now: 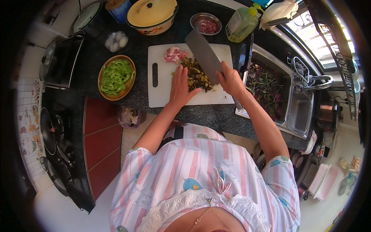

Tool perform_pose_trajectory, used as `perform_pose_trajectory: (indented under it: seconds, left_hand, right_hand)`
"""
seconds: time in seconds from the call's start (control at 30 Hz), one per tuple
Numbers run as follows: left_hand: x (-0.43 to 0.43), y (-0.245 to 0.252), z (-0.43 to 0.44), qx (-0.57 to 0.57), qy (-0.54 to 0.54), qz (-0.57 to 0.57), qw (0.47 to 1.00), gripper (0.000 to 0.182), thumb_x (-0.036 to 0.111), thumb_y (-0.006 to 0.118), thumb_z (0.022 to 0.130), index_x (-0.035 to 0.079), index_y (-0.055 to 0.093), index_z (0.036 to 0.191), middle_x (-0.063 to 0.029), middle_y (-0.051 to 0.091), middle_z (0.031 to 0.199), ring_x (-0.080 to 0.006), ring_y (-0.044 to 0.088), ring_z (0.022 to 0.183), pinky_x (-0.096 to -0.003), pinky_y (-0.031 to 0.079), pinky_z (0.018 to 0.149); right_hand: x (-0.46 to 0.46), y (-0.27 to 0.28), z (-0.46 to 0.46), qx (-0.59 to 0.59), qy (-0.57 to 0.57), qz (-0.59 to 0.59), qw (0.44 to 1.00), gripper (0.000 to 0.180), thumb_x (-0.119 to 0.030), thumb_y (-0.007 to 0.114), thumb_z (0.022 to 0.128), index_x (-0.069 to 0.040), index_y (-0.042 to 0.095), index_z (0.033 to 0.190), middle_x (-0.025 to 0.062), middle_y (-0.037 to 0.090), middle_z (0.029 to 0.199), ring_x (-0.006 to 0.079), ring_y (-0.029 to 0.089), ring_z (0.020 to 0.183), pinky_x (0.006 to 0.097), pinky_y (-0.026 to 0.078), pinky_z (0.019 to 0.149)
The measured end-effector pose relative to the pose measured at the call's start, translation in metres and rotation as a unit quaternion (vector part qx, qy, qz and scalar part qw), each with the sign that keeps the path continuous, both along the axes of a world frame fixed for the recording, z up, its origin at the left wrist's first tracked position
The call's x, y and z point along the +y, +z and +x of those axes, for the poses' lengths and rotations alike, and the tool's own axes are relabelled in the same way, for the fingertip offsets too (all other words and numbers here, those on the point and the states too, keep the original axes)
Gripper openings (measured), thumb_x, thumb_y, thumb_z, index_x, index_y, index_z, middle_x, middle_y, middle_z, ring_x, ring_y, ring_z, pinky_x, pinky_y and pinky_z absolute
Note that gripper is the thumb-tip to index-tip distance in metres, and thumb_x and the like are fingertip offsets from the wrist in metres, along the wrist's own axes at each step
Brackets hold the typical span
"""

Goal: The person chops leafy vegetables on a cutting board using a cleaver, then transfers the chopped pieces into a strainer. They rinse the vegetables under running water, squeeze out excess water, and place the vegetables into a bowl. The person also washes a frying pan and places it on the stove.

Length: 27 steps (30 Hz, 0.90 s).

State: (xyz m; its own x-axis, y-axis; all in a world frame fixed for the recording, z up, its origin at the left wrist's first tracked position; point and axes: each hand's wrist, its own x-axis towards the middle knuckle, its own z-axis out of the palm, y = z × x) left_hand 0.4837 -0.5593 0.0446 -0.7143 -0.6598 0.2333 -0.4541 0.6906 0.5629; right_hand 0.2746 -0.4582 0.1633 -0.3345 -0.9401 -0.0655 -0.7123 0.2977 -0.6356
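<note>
My right hand [230, 80] grips the handle of a wide cleaver [204, 53], its blade slanting up and to the left across the white cutting board [162, 97]. Beneath and beside the blade lies a pile of chopped dark pickled greens [194, 74]. My left hand [182, 88] is at the pile's left edge, fingers pointing away from me and thumb spread, holding nothing. Sliced raw pink meat [174, 54] sits at the board's far side, just beyond the greens. The blade hides part of the board and possibly some of the pile.
An oval dish of sliced green vegetable [116, 76] stands left of the board. Behind are a lidded enamel pot [152, 13], a metal bowl of meat [207, 26] and a green-yellow pump bottle [242, 24]. The sink [287, 116] at right holds leafy stems [265, 87].
</note>
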Motion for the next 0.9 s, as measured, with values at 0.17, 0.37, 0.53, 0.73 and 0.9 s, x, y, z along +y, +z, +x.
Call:
perform_pose_trajectory:
  seconds: [0.17, 0.37, 0.53, 0.73, 0.9]
  left_hand:
    - [-0.017, 0.007, 0.021, 0.109, 0.023, -0.016, 0.994, 0.057, 0.016, 0.080, 0.082, 0.002, 0.051, 0.129, -0.0183, 0.051, 0.134, -0.0377, 0.048, 0.126, -0.0456, 0.042, 0.104]
    - [-0.028, -0.008, 0.013, 0.148, -0.043, -0.007, 0.988, 0.027, 0.007, 0.077, 0.077, 0.005, 0.061, 0.098, -0.0134, 0.060, 0.103, -0.0367, 0.057, 0.103, -0.0441, 0.049, 0.089]
    - [-0.025, -0.007, 0.015, 0.134, -0.029, 0.022, 0.990, 0.028, 0.008, 0.076, 0.076, 0.005, 0.062, 0.100, -0.0134, 0.061, 0.104, -0.0361, 0.058, 0.103, -0.0438, 0.049, 0.088]
    - [-0.030, 0.007, 0.033, 0.130, -0.063, 0.021, 0.989, 0.028, 0.008, 0.072, 0.084, 0.004, 0.062, 0.110, -0.0138, 0.064, 0.112, -0.0355, 0.058, 0.109, -0.0425, 0.049, 0.093]
    - [-0.046, 0.011, 0.044, 0.109, 0.031, -0.011, 0.993, 0.029, 0.008, 0.072, 0.084, 0.005, 0.060, 0.111, -0.0143, 0.061, 0.117, -0.0363, 0.058, 0.109, -0.0448, 0.047, 0.095]
  right_hand:
    - [0.011, 0.001, 0.021, 0.124, 0.111, 0.112, 0.980, 0.022, -0.019, 0.055, 0.097, -0.004, 0.039, 0.104, 0.0235, 0.065, 0.070, 0.0464, 0.065, 0.069, 0.0552, 0.051, 0.062]
    - [-0.001, -0.014, 0.039, 0.139, 0.165, 0.177, 0.960, 0.019, -0.010, 0.052, 0.095, -0.003, 0.040, 0.108, 0.0206, 0.068, 0.076, 0.0408, 0.068, 0.074, 0.0513, 0.053, 0.062]
    - [-0.054, -0.051, 0.072, 0.150, 0.143, 0.145, 0.968, 0.023, -0.006, 0.056, 0.089, -0.005, 0.040, 0.107, 0.0203, 0.070, 0.082, 0.0409, 0.070, 0.077, 0.0500, 0.055, 0.064]
    - [-0.098, -0.047, 0.050, 0.105, 0.133, 0.015, 0.985, 0.025, -0.019, 0.057, 0.096, -0.002, 0.041, 0.106, 0.0263, 0.066, 0.077, 0.0482, 0.065, 0.073, 0.0564, 0.051, 0.064]
    - [-0.041, -0.005, 0.042, 0.131, 0.142, 0.101, 0.976, 0.023, -0.017, 0.056, 0.096, -0.003, 0.041, 0.106, 0.0242, 0.067, 0.075, 0.0462, 0.066, 0.071, 0.0565, 0.051, 0.063]
